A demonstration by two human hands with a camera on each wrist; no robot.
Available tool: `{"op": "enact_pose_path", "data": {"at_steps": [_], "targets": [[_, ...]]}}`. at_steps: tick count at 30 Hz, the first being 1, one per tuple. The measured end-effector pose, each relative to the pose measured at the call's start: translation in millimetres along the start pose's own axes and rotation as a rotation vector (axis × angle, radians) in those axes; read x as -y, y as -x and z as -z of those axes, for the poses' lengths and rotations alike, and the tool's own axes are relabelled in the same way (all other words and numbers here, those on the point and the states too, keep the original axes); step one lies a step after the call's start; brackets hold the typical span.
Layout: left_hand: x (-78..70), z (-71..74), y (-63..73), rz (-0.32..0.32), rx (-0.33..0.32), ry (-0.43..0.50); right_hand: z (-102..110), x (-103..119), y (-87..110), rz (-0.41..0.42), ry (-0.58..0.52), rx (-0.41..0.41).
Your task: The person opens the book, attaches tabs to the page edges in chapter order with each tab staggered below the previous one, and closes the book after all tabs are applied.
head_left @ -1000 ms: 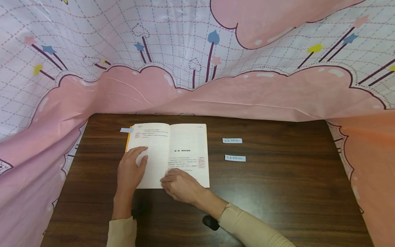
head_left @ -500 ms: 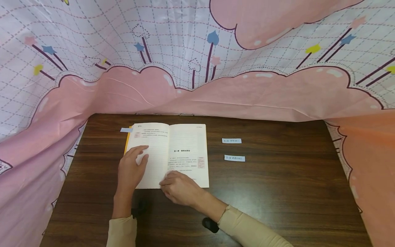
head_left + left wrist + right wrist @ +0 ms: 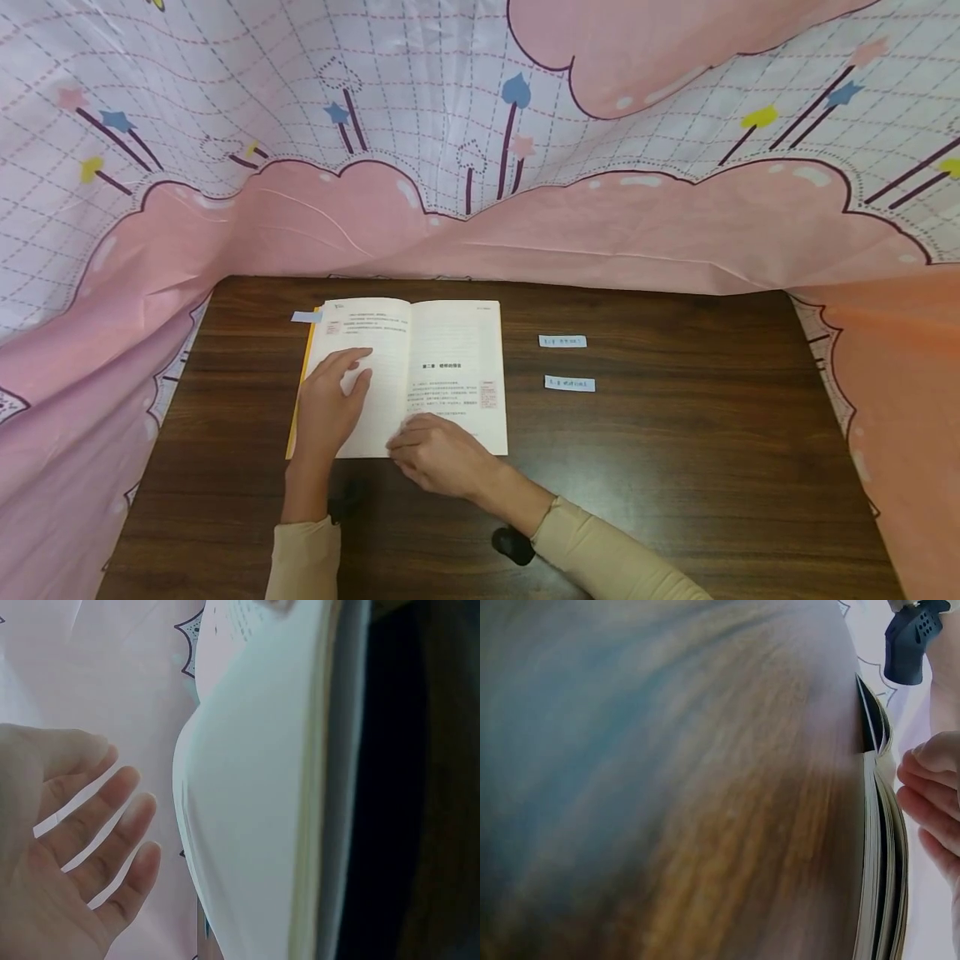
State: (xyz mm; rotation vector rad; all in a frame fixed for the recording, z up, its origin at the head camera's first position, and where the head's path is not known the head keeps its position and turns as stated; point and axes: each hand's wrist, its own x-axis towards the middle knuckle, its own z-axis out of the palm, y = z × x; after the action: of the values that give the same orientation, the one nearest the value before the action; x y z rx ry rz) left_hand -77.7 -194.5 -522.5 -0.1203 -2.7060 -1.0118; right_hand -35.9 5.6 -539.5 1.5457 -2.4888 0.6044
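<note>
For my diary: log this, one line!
book: open on table; left hand: over left page; right hand: at lower gutter; two labels: right of book

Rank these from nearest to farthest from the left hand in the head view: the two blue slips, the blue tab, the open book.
From the left hand:
1. Open book: under the hand.
2. Blue tab: book's upper left edge.
3. Upper slip and lower slip: right of the book, too close to call.
</note>
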Motion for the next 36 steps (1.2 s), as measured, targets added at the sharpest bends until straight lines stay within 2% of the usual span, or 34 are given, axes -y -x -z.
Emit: {"op": "enact_pose_path", "data": {"at_steps": [5, 12, 21, 29, 36], "targets": [[-4.0, -2.9, -3.4, -0.005, -0.003, 0.031, 1, -2, 2.2, -0.020, -0.018, -0.056], [-9.6, -9.6, -5.2, -0.011, 0.033, 0.036, 1, -8, 8.0, -0.139, -0.014, -0.149], [-18.7, -16.8, -4.6, -0.040, 0.046, 0.060, 3, -16, 16.3, -0.175, -0.038, -0.176], [-25.2, -21.6, -7.1, -0.032, 0.071, 0.081, 10, -25, 22.9, -0.212, -0.041, -0.178], [-32.9, -27.0, -9.4, -0.076, 0.110, 0.103, 17, -39, 40.1, -0.270, -0.047, -0.216]]}}
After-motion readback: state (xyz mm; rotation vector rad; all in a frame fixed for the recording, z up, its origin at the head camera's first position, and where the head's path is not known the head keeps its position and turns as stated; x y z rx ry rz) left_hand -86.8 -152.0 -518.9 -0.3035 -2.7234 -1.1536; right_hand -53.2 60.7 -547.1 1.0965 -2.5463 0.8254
